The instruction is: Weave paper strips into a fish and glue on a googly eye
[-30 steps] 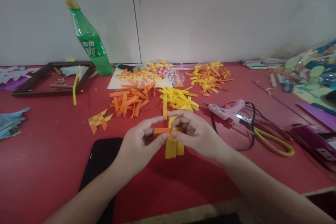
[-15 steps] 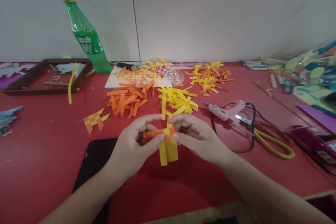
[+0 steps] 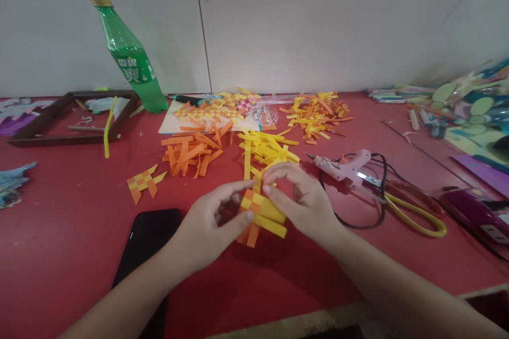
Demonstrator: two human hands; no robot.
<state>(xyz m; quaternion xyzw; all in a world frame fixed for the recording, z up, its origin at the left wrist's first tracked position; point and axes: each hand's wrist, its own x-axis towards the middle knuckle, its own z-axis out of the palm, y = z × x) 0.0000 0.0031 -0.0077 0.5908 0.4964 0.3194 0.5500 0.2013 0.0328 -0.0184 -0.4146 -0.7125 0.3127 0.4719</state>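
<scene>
Both my hands hold a small weave of yellow and orange paper strips [image 3: 263,214] just above the red table [image 3: 71,233]. My left hand [image 3: 209,228] pinches its left edge between thumb and fingers. My right hand [image 3: 304,198] grips its upper right side, fingers curled over the strips. The weave is turned at a slant, with loose ends sticking out below. Behind my hands lie a pile of yellow strips [image 3: 266,149] and a pile of orange strips [image 3: 191,151].
A black phone [image 3: 147,243] lies by my left forearm. A pink glue gun [image 3: 345,165], its black cord and yellow-handled scissors [image 3: 413,212] lie to the right. A finished weave [image 3: 143,181], a green bottle [image 3: 131,58], a wooden frame [image 3: 59,119] and more strips [image 3: 316,114] sit further back.
The strip weave has been rotated from upright to a slant between my hands. My right hand has lifted and shifted to the weave's upper side.
</scene>
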